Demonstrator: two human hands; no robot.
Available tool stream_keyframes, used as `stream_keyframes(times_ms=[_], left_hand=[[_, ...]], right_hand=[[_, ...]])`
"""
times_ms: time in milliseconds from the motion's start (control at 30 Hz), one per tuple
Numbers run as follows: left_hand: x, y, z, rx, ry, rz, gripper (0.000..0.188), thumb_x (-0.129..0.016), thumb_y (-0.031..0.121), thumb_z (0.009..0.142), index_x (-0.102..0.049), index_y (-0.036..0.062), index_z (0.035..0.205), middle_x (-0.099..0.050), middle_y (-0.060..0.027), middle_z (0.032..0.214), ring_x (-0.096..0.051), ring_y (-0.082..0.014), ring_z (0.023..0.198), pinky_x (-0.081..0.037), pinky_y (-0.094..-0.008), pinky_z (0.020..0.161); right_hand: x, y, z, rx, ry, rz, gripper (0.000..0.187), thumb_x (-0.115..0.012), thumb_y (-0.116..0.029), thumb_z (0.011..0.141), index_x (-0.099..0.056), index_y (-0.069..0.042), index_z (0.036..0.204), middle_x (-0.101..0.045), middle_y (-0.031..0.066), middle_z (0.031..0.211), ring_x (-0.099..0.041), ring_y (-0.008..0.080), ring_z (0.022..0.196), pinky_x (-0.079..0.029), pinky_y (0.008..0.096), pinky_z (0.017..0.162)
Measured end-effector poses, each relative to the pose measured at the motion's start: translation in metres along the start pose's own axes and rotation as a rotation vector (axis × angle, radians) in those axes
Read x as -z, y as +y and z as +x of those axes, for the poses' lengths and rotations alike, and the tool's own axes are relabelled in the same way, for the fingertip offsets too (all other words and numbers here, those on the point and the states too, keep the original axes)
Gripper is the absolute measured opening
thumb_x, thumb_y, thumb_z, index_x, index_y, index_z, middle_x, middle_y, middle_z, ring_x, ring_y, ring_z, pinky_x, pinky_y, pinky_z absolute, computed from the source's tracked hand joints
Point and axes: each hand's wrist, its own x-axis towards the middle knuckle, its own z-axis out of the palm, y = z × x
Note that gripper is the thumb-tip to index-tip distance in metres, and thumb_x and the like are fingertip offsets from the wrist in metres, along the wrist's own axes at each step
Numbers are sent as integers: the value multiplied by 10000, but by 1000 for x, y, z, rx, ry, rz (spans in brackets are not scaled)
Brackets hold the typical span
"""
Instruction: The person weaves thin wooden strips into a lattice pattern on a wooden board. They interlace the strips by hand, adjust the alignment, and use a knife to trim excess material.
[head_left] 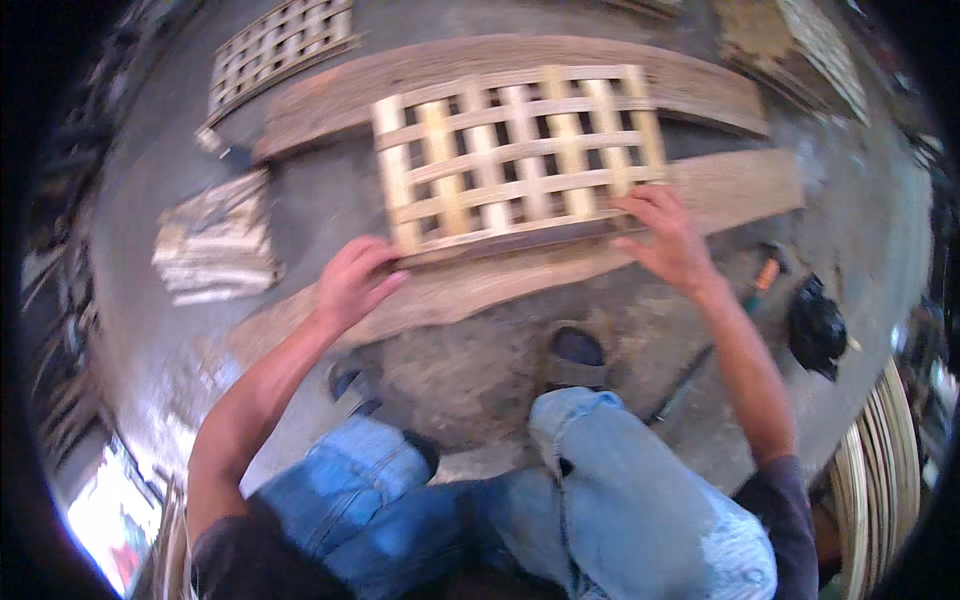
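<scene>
A lattice panel [520, 150] of crossed pale wooden slats lies over two long wooden planks on the floor in front of me. My left hand [352, 285] pinches its near left corner between thumb and fingers. At the near edge, toward the right corner, my right hand [668, 238] grips the panel, fingers on top and thumb on the side nearer me. Both forearms reach forward past my knees. Under the panel, the far plank [330, 98] and the near plank [735, 190] stick out on either side.
A stack of wooden pieces [215, 240] sits at left. Another lattice [283, 45] lies far left, and a slatted stack [790, 45] far right. To the right are an orange-handled hammer [768, 274], a black plastic bag [817, 325] and a bundle of long strips [880, 470].
</scene>
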Motion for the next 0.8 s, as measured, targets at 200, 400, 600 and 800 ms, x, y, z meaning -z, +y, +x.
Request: stream_keyframes(times_ms=[200,400,600,800], left_hand=[[-4,1,-1,14,10,-16,377,-802,80,686,-661,72,1035,-626,-115,994,-623,-276,886,-532,-355,761],[-3,1,5,50,-23,-18,386,-798,32,665,-657,56,1024,-613,-113,1002,-627,-238,812,-535,-334,725],[-1,5,5,68,-22,-21,358,-774,20,685,-651,50,1019,-613,-110,995,-625,-222,788,-531,-315,707],[2,7,8,95,-32,-33,365,-761,-2,685,-650,45,1030,-617,-108,989,-634,-221,801,-536,-311,725]], right_hand=[[-3,29,-68,-752,432,365,318,-724,-132,808,-665,-46,1108,-666,90,961,-639,211,898,-509,323,796],[-8,48,-72,-852,479,605,294,-661,-138,871,-656,14,1123,-675,56,837,-626,126,745,-508,264,710],[4,47,-54,-978,430,831,252,-673,-144,869,-662,26,1054,-664,48,825,-601,76,723,-492,223,663],[7,52,-45,-1013,377,911,259,-682,-149,865,-642,17,1060,-659,38,831,-613,90,731,-488,222,644]])
